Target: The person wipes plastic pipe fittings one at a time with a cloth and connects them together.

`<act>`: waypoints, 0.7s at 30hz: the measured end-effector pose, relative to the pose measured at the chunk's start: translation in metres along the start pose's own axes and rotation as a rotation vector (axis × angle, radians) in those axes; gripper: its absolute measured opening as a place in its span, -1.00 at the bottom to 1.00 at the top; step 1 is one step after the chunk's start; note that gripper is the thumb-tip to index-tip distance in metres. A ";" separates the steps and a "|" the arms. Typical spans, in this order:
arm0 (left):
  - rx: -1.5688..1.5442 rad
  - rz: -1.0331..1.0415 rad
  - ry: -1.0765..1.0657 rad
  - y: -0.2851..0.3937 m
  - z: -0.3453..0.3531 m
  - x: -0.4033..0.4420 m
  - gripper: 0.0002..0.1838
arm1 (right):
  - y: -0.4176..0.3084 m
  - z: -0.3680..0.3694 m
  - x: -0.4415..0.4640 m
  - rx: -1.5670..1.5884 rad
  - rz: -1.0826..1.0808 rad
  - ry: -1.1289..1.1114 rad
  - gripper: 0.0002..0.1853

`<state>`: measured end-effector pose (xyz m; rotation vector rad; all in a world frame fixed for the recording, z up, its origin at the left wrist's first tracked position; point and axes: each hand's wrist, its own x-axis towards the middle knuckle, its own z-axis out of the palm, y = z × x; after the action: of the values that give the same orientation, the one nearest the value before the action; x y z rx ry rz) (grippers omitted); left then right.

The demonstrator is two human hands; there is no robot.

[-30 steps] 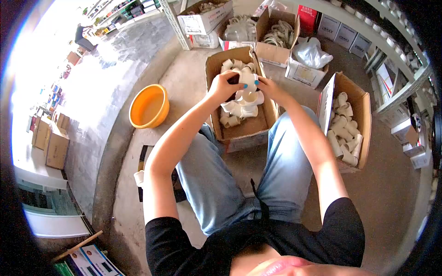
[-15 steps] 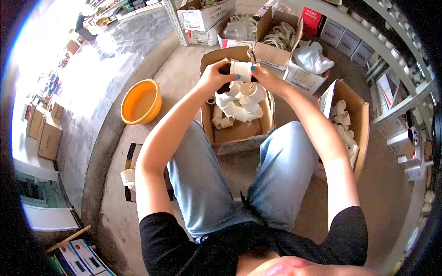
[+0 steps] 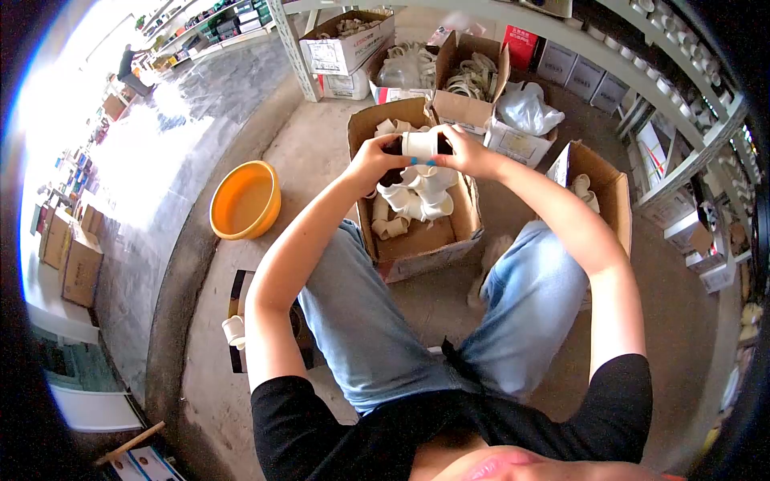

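A white pipe fitting [image 3: 419, 145] is held level between my two hands, above an open cardboard box [image 3: 425, 250]. My left hand [image 3: 375, 161] grips its left end, with something dark against the palm. On its right end are the closed fingers of my right hand [image 3: 465, 152], where another dark patch shows. Below the hands, several white fittings [image 3: 417, 195] lie piled in the box. The box stands on the floor between my knees.
An orange basin [image 3: 245, 200] stands on the left. On the right is another box [image 3: 611, 192] with fittings. Boxes of parts [image 3: 473, 76] line the back, beside metal shelving [image 3: 698, 144]. Far off at the upper left is a person [image 3: 131, 70].
The fitting was raised from the pile and now lies level between both hands. My right hand has shifted round its right end. My right knee has swung outward.
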<state>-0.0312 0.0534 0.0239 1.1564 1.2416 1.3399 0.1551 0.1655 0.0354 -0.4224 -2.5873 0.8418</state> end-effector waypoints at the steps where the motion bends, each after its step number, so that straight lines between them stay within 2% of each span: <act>1: -0.025 -0.021 -0.011 0.003 0.000 -0.001 -0.53 | -0.010 -0.005 -0.003 -0.172 -0.024 0.002 -0.35; 4: -0.100 -0.082 -0.019 0.011 0.003 -0.003 -0.54 | -0.016 -0.007 -0.007 -0.490 -0.288 0.164 -0.29; 7: -0.049 -0.054 -0.065 0.010 -0.002 0.000 -0.53 | -0.006 0.002 -0.004 -0.591 -0.423 0.334 -0.26; 9: 0.004 0.010 -0.012 0.012 -0.002 0.003 -0.55 | 0.002 0.007 -0.002 -0.422 -0.351 0.357 -0.29; 11: 0.066 0.117 0.048 0.008 0.000 0.004 -0.55 | 0.017 0.016 0.004 -0.118 -0.175 0.254 -0.35; 14: 0.525 0.545 0.120 0.005 -0.002 0.011 -0.55 | 0.038 0.016 0.012 0.595 0.102 0.010 -0.40; 17: 0.652 0.752 0.073 0.001 -0.008 0.025 -0.54 | 0.063 0.014 0.023 1.033 0.239 -0.244 -0.44; 18: 0.737 0.812 0.044 0.002 -0.012 0.029 -0.54 | 0.040 0.005 0.019 0.849 0.229 -0.177 -0.42; 21: 0.718 0.743 0.027 -0.003 -0.014 0.037 -0.53 | 0.047 0.011 0.022 0.657 0.083 -0.038 -0.41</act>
<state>-0.0489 0.0892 0.0222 2.2735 1.4248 1.4482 0.1380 0.2050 0.0045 -0.3137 -2.1584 1.6526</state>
